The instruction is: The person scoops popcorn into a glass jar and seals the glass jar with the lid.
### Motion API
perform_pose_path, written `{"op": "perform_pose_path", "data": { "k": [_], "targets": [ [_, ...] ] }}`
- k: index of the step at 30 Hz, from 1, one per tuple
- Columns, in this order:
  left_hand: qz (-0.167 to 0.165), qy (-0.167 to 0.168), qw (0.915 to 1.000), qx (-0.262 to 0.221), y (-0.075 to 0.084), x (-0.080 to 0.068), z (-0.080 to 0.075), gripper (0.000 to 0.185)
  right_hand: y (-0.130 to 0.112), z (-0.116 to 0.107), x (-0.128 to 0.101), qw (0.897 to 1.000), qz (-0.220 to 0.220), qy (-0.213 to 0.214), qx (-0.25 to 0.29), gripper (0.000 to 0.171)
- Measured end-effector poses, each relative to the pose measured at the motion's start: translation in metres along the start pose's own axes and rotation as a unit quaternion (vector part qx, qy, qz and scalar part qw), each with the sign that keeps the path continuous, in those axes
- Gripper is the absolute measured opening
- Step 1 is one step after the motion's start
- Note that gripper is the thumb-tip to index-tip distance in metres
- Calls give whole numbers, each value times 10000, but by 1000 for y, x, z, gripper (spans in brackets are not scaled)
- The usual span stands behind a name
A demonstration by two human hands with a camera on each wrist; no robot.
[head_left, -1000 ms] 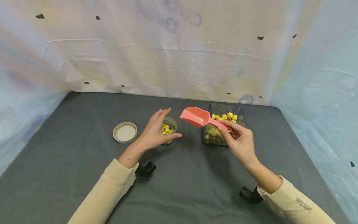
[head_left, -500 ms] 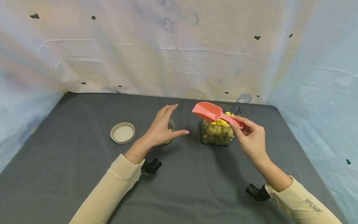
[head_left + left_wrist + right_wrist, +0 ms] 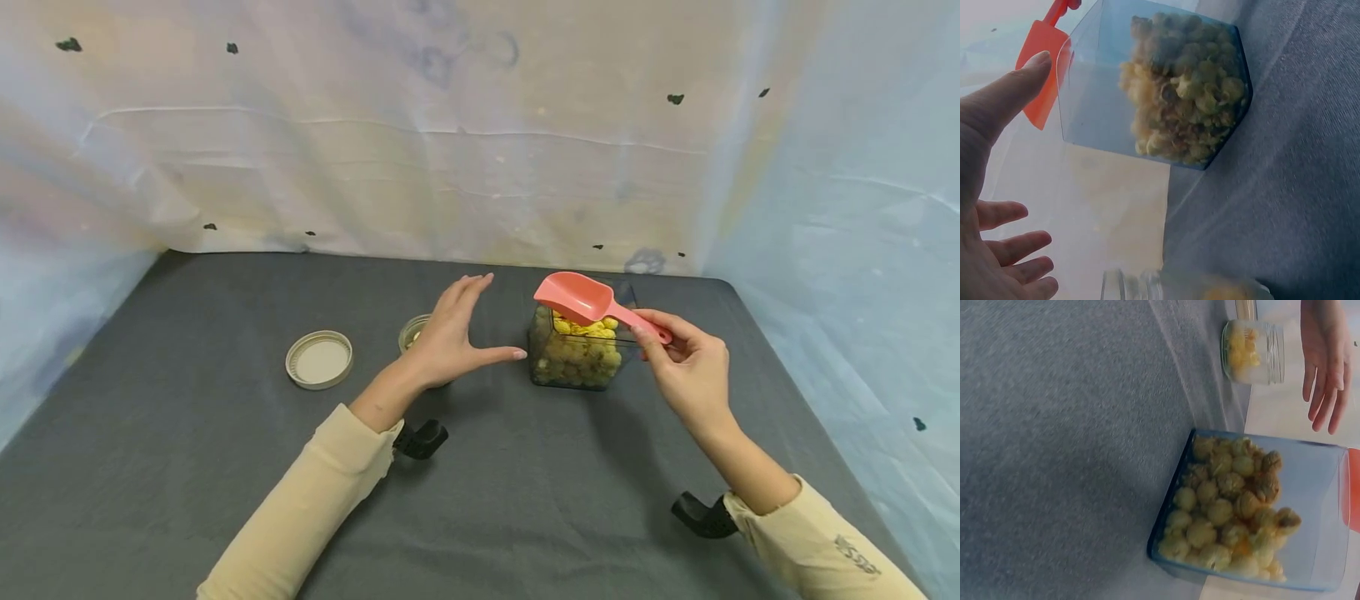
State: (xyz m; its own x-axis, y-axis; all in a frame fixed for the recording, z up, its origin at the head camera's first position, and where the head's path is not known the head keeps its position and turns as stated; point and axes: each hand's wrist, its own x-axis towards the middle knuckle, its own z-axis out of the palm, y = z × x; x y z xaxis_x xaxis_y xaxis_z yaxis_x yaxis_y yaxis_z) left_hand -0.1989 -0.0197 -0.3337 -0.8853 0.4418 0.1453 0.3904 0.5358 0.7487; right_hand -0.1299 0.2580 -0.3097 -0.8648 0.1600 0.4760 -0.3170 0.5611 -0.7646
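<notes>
My right hand (image 3: 693,367) pinches the handle of a coral-pink scoop (image 3: 576,297) between thumb and fingers. The scoop's bowl looks bare and hangs above the clear rectangular container (image 3: 1316,469), which is partly filled with yellow popcorn (image 3: 1222,506). With thumb and fingers spread wide, my left hand (image 3: 450,337) hovers between that container and a glass jar (image 3: 1275,353), holding nothing. Some popcorn lies in the jar, plain in the right wrist view. In the head view my left hand covers most of the jar.
A round cream lid (image 3: 318,361) lies on the dark grey cloth-covered table (image 3: 525,500), left of the jar. Pale patterned sheeting (image 3: 450,167) hangs behind the table and along both sides. A black wrist mount (image 3: 423,440) sits below my left hand.
My left hand has moved rightward, away from the jar and toward the container. My right hand has carried the scoop rightward, from beside the container to above it.
</notes>
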Motion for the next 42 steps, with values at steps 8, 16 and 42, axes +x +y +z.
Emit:
{"op": "perform_pose_path", "data": {
  "k": [8,16,42],
  "targets": [
    [99,-64,9999,57,7,8,7,104,5,-9,-1,9999,69,84,-118,19],
    [164,-153,9997,67,13,15,13,104,8,-15,-1,9997,81,100,-218,19],
    [422,-425,9975,-388,31,44,45,95,14,-37,1,9940,-188,345,-1016,20]
  ]
}}
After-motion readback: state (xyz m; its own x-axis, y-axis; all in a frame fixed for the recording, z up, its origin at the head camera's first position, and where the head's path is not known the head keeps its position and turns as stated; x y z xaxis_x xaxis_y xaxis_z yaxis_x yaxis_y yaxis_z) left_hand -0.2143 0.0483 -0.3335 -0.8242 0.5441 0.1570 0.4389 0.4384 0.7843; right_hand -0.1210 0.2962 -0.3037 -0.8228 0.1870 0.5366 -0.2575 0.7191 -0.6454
